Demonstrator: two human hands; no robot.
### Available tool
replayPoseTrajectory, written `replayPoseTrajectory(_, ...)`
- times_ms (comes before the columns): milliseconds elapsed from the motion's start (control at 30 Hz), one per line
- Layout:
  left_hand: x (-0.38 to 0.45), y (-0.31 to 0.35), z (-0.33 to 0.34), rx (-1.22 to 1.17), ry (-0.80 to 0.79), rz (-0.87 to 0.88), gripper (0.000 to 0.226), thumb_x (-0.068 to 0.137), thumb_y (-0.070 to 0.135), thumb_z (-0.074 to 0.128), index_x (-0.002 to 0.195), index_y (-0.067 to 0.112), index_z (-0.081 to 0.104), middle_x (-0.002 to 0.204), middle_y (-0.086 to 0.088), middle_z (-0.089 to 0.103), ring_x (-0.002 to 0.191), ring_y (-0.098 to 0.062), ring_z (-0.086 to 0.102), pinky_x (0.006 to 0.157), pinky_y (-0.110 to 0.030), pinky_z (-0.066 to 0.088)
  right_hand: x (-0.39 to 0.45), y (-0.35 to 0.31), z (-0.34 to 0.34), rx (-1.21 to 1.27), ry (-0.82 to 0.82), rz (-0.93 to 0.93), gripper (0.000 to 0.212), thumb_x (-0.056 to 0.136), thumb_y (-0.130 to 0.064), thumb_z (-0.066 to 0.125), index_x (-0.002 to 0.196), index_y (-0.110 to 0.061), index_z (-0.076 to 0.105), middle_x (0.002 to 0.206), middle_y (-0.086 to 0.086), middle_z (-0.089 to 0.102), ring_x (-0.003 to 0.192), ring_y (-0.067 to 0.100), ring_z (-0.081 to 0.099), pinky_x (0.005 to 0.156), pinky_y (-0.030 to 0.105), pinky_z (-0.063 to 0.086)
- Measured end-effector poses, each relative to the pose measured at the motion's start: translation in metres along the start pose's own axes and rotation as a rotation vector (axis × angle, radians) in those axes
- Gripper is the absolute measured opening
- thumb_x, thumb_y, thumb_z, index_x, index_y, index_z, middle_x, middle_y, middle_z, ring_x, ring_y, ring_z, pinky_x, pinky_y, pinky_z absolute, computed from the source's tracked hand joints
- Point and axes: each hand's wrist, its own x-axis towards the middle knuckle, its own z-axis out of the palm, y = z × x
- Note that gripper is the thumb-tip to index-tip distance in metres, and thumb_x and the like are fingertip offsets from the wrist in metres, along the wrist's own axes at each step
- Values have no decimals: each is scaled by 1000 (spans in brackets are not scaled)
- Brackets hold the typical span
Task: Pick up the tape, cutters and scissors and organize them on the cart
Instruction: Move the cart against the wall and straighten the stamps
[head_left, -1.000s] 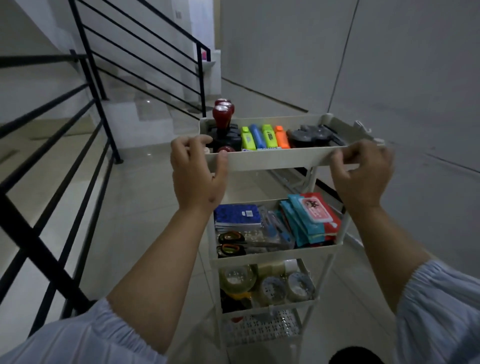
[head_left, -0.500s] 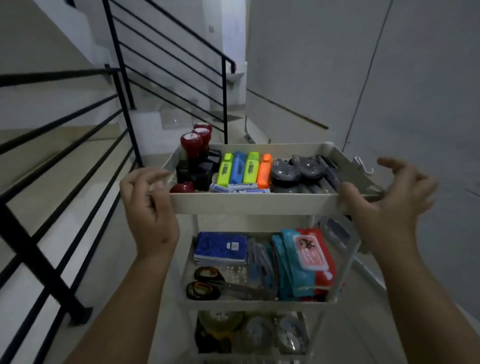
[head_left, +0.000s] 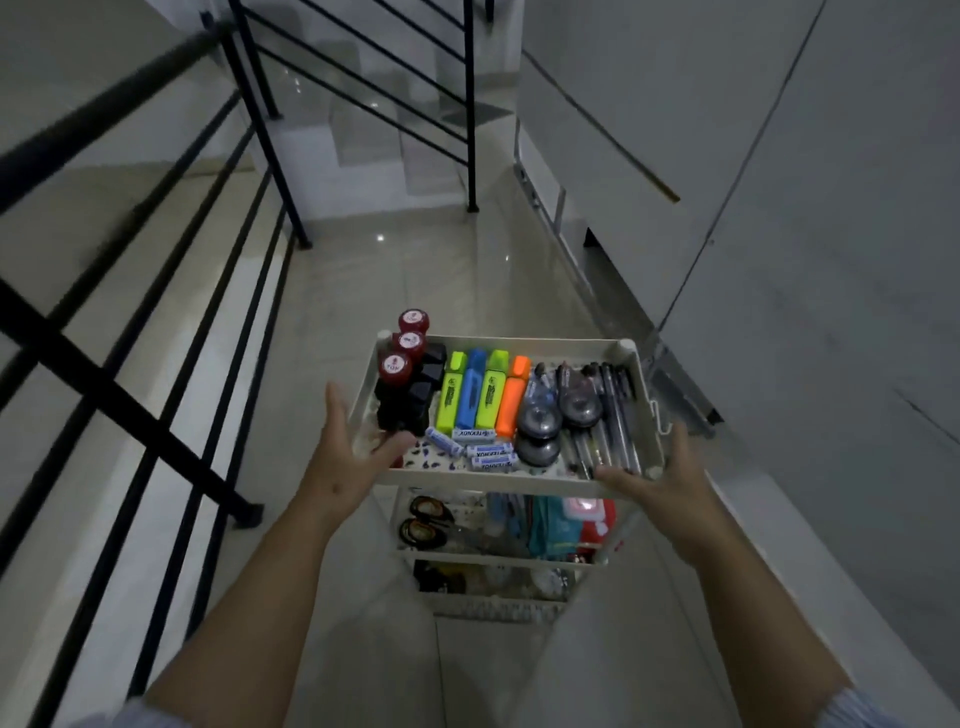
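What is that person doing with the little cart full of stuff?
A person stands over a white cart in a hallway beside a black railing. Both hands are open at its top tray: the left hand at the left corner, the right hand at the right. Highlighters fill the top; scissors lie one shelf down.

Black-handled scissors (head_left: 423, 522) flat on white cart's (head_left: 498, 486) middle shelf

The white three-tier cart (head_left: 498, 483) looks like matt plastic. In its top tray, four neon plastic highlighters (head_left: 480, 391) have a slight sheen. Left of the cart, the black metal stair railing (head_left: 156, 426) is matt; under the cart, pale floor tiles (head_left: 415, 270) are glossy.
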Motion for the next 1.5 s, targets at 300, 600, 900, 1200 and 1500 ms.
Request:
replayPoseTrajectory(300,9,5,-5,69,-153,-109,134,44,34,89,147,24,3,155,-4,20,139,-24,27,112,-48,31,-4,-17,-1,99,-25,113,118,44,-21,85,140,-30,17,149,14,29,132,37,33,106,60,32)
replayPoseTrajectory(600,55,11,-7,89,-371,81,103,53,30,88,136,30,27,136,0,48,124,-22,49,103,-45,43,-11,-5,11,217,144,112,96,43,-19,81,126,-33,34,127,10,51,110,33,55,92,57,47)
replayPoseTrajectory(900,112,44,42,153,-683,170,116,54,28,88,144,25,14,150,-6,32,136,-26,34,111,-50,33,-45,13,9,226,512,224,121,42,-29,84,139,-36,13,148,17,31,129,38,38,105,62,30)
replayPoseTrajectory(1200,141,90,132,184,-891,315,116,54,23,88,145,23,17,151,-1,31,138,-19,31,114,-45,30,-57,43,-24,395,733,199,118,40,-30,84,139,-31,19,144,18,37,124,39,46,99,65,39)
replayPoseTrajectory(1500,166,113,178,126,-978,261,120,38,39,88,139,35,22,148,0,36,135,-21,35,112,-45,31,-28,42,-58,453,743,155,84,44,-29,83,114,-38,39,120,14,59,100,31,64,85,55,53)
